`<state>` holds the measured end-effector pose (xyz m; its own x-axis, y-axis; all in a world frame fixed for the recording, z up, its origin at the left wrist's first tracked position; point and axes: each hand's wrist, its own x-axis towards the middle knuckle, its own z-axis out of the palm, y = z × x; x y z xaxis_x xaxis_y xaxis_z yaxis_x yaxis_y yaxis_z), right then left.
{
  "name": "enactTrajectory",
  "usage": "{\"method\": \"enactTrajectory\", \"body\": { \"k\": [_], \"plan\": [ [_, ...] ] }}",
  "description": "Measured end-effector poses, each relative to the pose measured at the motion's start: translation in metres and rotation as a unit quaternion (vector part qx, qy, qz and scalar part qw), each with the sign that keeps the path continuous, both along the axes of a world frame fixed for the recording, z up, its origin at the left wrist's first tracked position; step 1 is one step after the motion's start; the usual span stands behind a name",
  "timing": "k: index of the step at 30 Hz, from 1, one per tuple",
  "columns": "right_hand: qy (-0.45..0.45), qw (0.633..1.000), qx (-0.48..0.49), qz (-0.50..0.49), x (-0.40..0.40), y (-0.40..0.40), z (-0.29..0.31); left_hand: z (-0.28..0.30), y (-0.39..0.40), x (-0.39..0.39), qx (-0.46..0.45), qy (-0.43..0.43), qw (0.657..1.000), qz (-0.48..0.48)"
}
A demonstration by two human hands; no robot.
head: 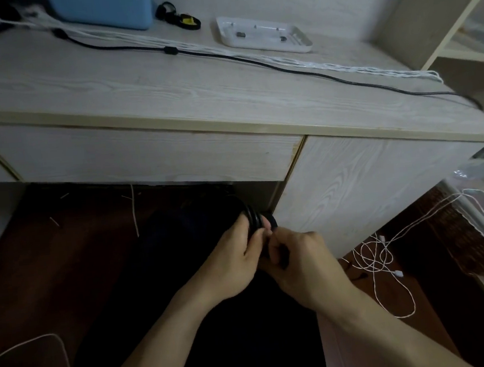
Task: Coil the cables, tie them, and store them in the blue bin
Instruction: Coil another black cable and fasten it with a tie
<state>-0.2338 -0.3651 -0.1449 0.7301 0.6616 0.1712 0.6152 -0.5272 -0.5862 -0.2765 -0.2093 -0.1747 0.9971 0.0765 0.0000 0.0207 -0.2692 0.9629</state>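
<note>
Nearest the camera, both forearms reach forward and meet low in front of the desk, where the left hand (235, 254) has its fingers and thumb curled round a bundle of black cable loops (255, 215), holding the turns stacked together. The right hand (303, 261) is closed tight against the same bundle from the other side, its fingertips pinching something dark at the coil; whether that is a tie or the cable's own loose end is too dim to tell. The step in hand looks like securing the coil. To do it well, the left hand should keep the loops pressed flat and even so none slips out, while the right draws the binding snugly round the whole stack rather than round a few strands. On the floor to the right lies a tangled white cable (379, 259) with small connectors, not yet coiled, and another pale cable (48, 338) curves across the floor at the lower left. Farther off, on the desk top (109, 86), a long black cable (253, 59) and a white braided cable (327, 66) run stretched out side by side, also waiting to be wound. Beyond them sit a white tray (263, 35) and a small black and yellow coiled bundle (182, 18) just beside the blue bin (108, 7), which stands at the back left of the desk, well apart from the hands.
</note>
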Motion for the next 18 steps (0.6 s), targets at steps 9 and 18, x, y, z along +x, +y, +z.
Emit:
{"method": "enactTrajectory", "body": {
  "k": [9,18],
  "plan": [
    [0.017,0.999,-0.033,0.029,0.026,-0.014,0.009,0.015,0.017,-0.009,-0.136,0.134,0.96,-0.205],
    [0.242,0.958,0.12,0.101,0.025,-0.012,-0.01,0.007,0.031,-0.007,-0.468,0.139,0.844,-0.224]
  ]
}}
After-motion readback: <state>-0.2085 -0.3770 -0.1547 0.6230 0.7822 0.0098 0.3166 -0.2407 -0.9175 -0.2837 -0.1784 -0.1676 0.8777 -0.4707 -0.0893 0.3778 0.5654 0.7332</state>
